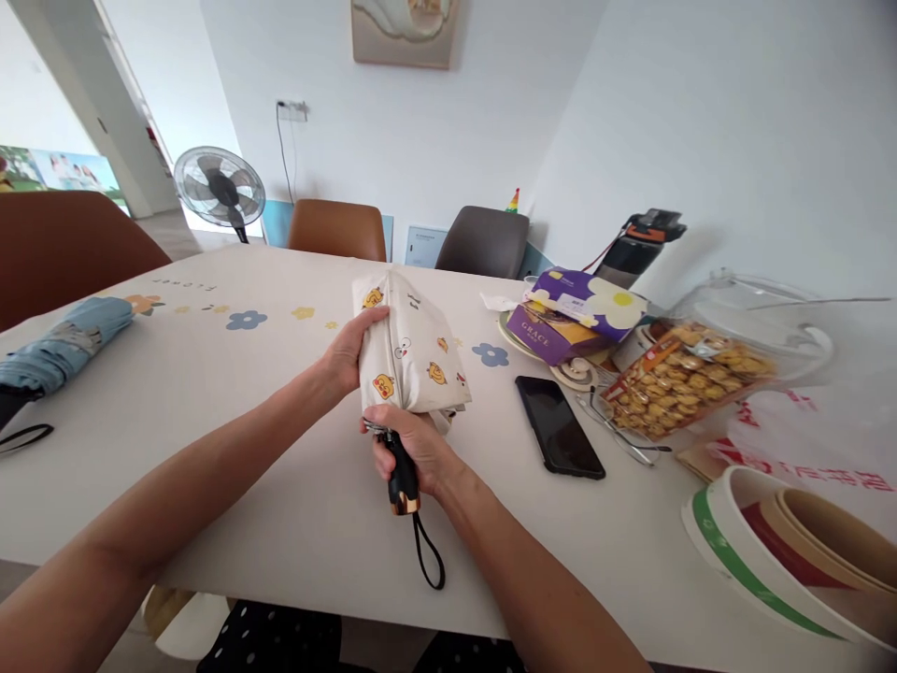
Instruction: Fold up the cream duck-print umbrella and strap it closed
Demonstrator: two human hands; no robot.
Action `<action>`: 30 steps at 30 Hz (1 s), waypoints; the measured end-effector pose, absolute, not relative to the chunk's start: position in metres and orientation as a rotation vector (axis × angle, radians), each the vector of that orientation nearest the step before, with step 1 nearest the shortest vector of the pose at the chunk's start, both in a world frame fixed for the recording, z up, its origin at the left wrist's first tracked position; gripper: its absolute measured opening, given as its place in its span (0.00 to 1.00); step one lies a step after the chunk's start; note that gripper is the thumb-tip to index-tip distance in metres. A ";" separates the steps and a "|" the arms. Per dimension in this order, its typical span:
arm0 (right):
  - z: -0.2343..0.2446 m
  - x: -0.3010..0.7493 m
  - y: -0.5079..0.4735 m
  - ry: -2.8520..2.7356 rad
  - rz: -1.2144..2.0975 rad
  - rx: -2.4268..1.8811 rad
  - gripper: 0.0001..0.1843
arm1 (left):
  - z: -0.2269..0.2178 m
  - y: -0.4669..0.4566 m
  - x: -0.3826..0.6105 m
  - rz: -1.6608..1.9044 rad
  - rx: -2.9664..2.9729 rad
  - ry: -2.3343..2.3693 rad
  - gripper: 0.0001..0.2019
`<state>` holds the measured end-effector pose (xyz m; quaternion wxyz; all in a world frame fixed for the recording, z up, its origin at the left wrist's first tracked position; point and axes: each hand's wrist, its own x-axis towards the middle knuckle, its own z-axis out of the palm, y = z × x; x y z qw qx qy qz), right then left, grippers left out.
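Cream and yellow-patterned, the compact umbrella (426, 341) is held over the tabletop (294, 523), its black handle (404, 475) towards six o'clock. My left grip (347, 353) is clamped on the canopy (410, 383) along its nine-o'clock side; my right grip (415, 444) wraps its base and the handle's top. From there, a light-blue umbrella (74, 338) lies at nine o'clock, a smartphone (559, 426) between three and four

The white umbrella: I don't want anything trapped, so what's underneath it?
Under the white umbrella, a bit of folded cloth shows at the lower-right edge, with the tabletop around it. The tabletop directly beneath is covered; anything lying there cannot be seen.
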<state>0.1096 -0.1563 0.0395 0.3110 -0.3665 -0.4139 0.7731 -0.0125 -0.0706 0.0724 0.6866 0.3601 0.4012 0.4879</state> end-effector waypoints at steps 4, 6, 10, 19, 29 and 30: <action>0.040 0.105 -0.159 -1.006 2.084 -1.007 0.09 | 0.070 -0.052 -0.029 1.207 0.810 1.026 0.21; 0.040 0.102 -0.161 -0.988 2.123 -0.993 0.09 | 0.070 -0.040 -0.041 1.252 0.754 1.081 0.16; 0.037 0.097 -0.165 -0.978 2.143 -0.985 0.09 | 0.074 -0.025 -0.066 1.440 0.630 1.186 0.05; 0.030 0.097 -0.152 -0.776 1.821 -1.211 0.08 | 0.091 -0.053 -0.038 1.546 1.165 1.080 0.08; 0.031 0.104 -0.144 -0.589 1.881 -1.192 0.08 | 0.089 -0.093 0.003 1.119 1.592 1.216 0.08; 0.030 0.104 -0.144 -0.583 1.880 -1.189 0.08 | 0.090 -0.095 0.003 1.115 1.596 1.212 0.08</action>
